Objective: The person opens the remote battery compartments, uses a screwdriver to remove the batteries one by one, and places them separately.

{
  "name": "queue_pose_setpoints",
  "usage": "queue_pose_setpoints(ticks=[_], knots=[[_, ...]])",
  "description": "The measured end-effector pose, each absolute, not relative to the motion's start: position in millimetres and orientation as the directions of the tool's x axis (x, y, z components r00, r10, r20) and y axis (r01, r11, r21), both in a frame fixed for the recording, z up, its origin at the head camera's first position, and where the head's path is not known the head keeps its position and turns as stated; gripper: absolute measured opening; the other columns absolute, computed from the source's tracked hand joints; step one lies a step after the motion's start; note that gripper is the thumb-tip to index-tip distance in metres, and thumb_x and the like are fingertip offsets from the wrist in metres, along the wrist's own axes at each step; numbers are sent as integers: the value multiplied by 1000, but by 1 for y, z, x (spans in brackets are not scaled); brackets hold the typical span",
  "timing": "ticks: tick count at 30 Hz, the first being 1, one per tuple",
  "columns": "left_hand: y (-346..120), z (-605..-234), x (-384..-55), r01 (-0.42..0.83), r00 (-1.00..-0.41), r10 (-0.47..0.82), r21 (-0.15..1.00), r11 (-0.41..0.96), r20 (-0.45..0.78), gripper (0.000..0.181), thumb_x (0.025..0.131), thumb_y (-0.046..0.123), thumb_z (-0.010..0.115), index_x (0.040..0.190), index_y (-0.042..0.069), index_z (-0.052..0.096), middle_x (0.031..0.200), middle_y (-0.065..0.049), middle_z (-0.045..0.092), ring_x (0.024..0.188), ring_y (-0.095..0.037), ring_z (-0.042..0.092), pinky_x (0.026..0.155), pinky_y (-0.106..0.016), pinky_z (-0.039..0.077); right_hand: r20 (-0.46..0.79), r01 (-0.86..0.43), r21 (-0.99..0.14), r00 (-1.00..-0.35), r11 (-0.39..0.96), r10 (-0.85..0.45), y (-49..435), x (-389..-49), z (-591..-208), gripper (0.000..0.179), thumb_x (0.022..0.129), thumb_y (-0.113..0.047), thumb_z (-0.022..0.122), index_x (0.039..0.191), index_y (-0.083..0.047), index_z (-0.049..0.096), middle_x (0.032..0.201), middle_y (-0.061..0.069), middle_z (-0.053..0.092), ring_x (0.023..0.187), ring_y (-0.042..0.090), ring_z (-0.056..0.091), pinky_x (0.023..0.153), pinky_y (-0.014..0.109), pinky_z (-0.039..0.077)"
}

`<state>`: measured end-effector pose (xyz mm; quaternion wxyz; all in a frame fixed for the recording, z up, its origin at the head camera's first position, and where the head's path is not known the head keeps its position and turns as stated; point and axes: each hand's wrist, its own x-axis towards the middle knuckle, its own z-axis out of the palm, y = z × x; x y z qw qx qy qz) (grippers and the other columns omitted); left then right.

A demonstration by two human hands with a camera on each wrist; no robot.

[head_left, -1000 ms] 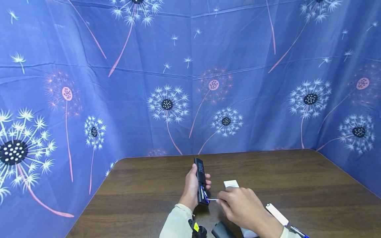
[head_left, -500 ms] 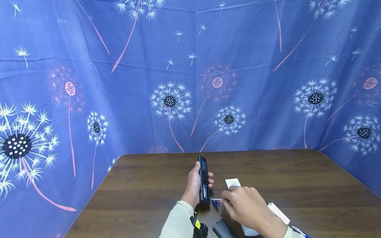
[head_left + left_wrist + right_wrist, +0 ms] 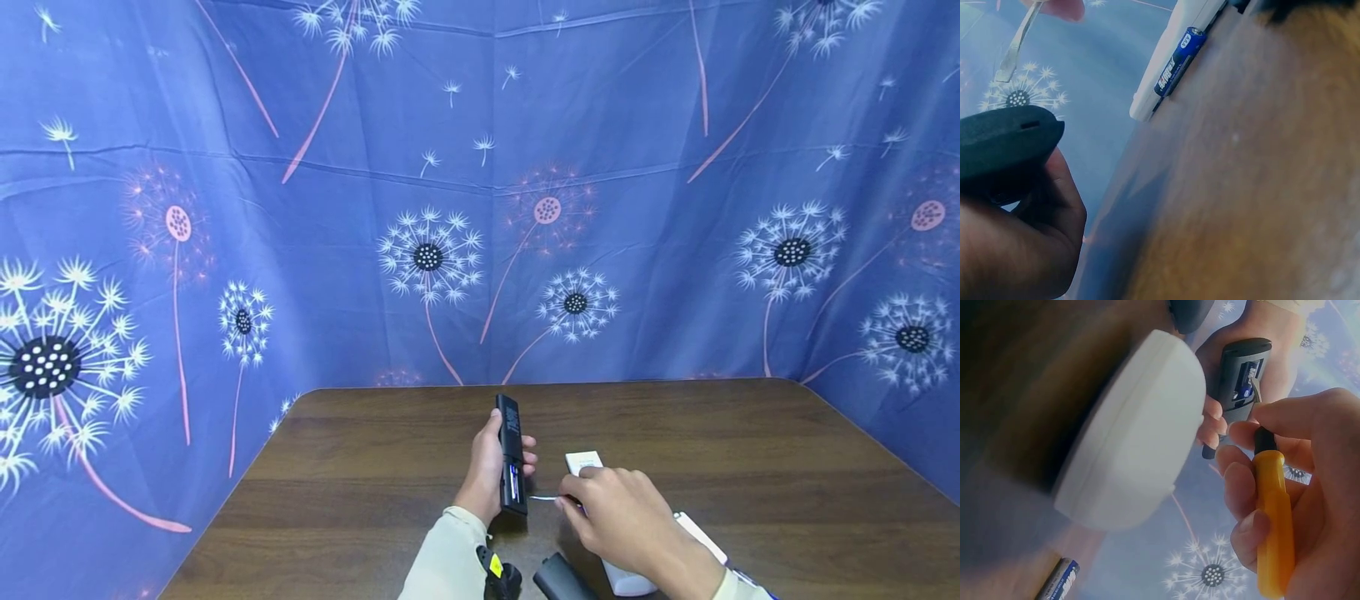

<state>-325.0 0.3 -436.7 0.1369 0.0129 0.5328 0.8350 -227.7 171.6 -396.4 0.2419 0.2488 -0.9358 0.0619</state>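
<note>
My left hand (image 3: 486, 467) grips a black remote control (image 3: 510, 433), back side up, with its battery compartment uncovered. One blue-and-silver battery (image 3: 1248, 379) shows inside that compartment. Between its thumb and fingers, my right hand (image 3: 626, 521) holds a screwdriver (image 3: 1274, 519) with a yellow handle. The flat metal tip (image 3: 1010, 62) points at the remote; in the head view it stands just right of the lower end, apart from it. A loose blue AAA battery (image 3: 1180, 61) lies on the table against a white remote-like object (image 3: 1163, 69).
Under and beside my right hand lies the long white object (image 3: 626, 581). A dark rounded object (image 3: 564, 579) is at the front edge of view. Farther right is a white flat strip (image 3: 700, 535). The brown table (image 3: 360, 467) meets a blue dandelion-print cloth (image 3: 480, 208) behind.
One blue battery has left the remote's compartment, dropping toward the right. The screwdriver tip has drawn back from the compartment. My left hand keeps its hold on the remote.
</note>
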Motion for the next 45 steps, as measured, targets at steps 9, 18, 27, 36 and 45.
queue_pose_setpoints(ticks=[9, 18, 27, 36, 45], knots=[[0, -436, -326, -221, -961, 246, 886, -407, -126, 73, 106, 55, 29, 144, -7, 37, 96, -10, 64, 68, -14, 62, 59, -24, 53, 473, -491, -18, -772, 871, -425, 173, -230, -398, 11, 87, -30, 77, 79, -29, 69, 66, -17, 52, 53, -2, 41, 43, 25, 30], [0, -431, -331, -240, -954, 270, 877, -417, -133, 75, 106, 55, 25, 130, -12, 49, 90, -10, 63, 65, -12, 61, 58, -24, 53, 435, -474, -41, -801, 880, -411, 170, -238, -386, 8, 89, -30, 75, 83, -27, 71, 63, -20, 45, 50, -2, 37, 41, 24, 28], [-1, -434, -327, -178, -963, 258, 905, -386, -80, 72, 107, 52, 25, 147, -8, 31, 100, -13, 66, 75, -17, 65, 67, -29, 55, 512, -485, -48, -763, 873, -396, 164, -244, -386, 9, 88, -28, 76, 82, -26, 71, 65, -21, 43, 53, -4, 38, 43, 22, 31], [-6, -443, -322, -187, -967, 234, 899, -397, -98, 76, 107, 54, 21, 146, -10, 34, 105, -16, 65, 78, -18, 66, 69, -30, 56, 502, -497, -56, -764, 866, -406, 157, -248, -391, 8, 89, -29, 75, 82, -25, 71, 64, -21, 43, 52, -2, 38, 43, 23, 31], [-1, -439, -325, -209, -960, 255, 902, -377, -116, 74, 107, 52, 21, 147, -9, 32, 111, -21, 65, 78, -20, 67, 64, -29, 55, 534, -461, -26, -756, 887, -378, 161, -251, -390, 11, 87, -31, 76, 79, -27, 69, 63, -20, 42, 52, -1, 41, 43, 25, 31]])
